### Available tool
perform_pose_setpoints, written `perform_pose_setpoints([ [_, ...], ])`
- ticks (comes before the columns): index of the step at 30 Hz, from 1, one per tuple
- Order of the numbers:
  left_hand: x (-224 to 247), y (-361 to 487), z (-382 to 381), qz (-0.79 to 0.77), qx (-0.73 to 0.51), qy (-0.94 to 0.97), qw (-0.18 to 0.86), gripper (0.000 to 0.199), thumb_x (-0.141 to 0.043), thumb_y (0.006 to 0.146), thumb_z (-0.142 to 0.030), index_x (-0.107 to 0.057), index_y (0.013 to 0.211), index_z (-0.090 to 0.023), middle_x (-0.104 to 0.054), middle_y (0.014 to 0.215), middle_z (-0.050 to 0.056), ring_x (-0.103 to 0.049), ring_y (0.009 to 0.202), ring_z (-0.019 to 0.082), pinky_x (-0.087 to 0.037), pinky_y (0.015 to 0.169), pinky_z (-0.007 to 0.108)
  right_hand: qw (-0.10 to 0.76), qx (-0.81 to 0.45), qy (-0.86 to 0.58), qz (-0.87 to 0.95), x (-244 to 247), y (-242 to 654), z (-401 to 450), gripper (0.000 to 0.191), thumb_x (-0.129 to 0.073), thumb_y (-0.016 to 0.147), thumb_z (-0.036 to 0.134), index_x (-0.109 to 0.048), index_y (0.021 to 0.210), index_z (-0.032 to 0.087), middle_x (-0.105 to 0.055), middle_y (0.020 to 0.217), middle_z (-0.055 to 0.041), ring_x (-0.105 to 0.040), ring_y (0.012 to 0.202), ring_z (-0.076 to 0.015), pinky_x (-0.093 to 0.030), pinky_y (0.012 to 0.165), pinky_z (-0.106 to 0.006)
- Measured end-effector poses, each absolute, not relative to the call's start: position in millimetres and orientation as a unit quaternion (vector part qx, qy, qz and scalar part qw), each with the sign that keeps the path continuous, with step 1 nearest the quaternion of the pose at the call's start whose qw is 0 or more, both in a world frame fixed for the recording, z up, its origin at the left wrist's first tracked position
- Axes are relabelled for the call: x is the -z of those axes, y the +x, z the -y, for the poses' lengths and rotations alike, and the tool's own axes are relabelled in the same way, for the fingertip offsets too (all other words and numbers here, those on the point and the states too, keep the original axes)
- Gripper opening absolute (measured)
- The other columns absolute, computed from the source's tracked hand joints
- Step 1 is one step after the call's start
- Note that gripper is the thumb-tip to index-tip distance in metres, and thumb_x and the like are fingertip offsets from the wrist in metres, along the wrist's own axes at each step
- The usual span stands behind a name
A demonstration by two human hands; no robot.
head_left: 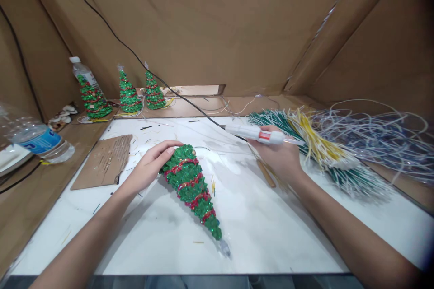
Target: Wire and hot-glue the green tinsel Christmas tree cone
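A small green Christmas tree (191, 183) with red glittery garland lies tilted over the white board, its clear tip (224, 249) pointing toward me. My left hand (158, 160) grips it at the wide base, with the fingers over the far edge. My right hand (280, 156) is closed round a white glue gun (252, 134) with a red label, held above the board right of the tree. A clear stick extends from the gun's right end. Beneath my right hand lies a wooden-handled tool (266, 173), partly hidden.
Bundled green, white and yellow wires (315, 140) lie at right beside tangled clear wires (376, 135). Several finished trees (128, 95) stand at back left. A cardboard piece (103, 162) and water bottle (44, 142) are at left. A black cord (135, 56) hangs across.
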State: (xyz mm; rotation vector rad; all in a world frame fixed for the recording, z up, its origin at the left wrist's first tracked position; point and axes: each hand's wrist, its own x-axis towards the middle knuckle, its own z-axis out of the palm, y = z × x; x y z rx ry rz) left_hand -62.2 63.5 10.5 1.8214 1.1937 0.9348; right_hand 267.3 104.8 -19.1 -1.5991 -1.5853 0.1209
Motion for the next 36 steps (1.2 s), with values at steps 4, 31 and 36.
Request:
perform_pose_setpoints([
  [4, -11.4, -61.8, -63.0, -0.464, -0.369, 0.708, 0.384, 0.039, -0.042, 0.093, -0.047, -0.063, 0.113, -0.021, -0.065, 0.119, 0.006, -0.054, 0.115, 0.026, -0.041, 0.100, 0.036, 0.268, 0.020, -0.692, 0.670, 19.8, 271.3, -107.5, 0.040, -0.057, 0.078, 0.044, -0.057, 0.113, 0.024, -0.069, 0.091, -0.0069, -0.062, 0.079, -0.0263, -0.036, 0.058, -0.030],
  [31, -11.5, -62.2, -62.0, -0.472, -0.381, 0.691, 0.393, 0.042, -0.048, 0.088, -0.053, -0.066, 0.110, -0.022, -0.066, 0.119, 0.005, -0.056, 0.112, 0.027, -0.043, 0.097, 0.032, 0.287, -0.093, -0.588, 0.750, 32.3, 289.9, -130.1, 0.049, -0.044, 0.065, 0.007, -0.050, 0.112, 0.020, -0.059, 0.119, -0.0080, -0.055, 0.110, -0.0204, -0.043, 0.094, -0.035],
  [36, -9.9, -63.2, -62.8, -0.477, -0.379, 0.688, 0.394, 0.043, -0.049, 0.087, -0.055, -0.065, 0.112, -0.023, -0.066, 0.119, 0.005, -0.056, 0.112, 0.028, -0.043, 0.097, 0.033, 0.225, -0.121, -0.663, 0.704, 1.6, 306.3, -119.6, 0.026, -0.052, 0.070, 0.017, -0.061, 0.094, 0.018, -0.067, 0.103, -0.0072, -0.063, 0.086, -0.0182, -0.048, 0.077, -0.030],
])
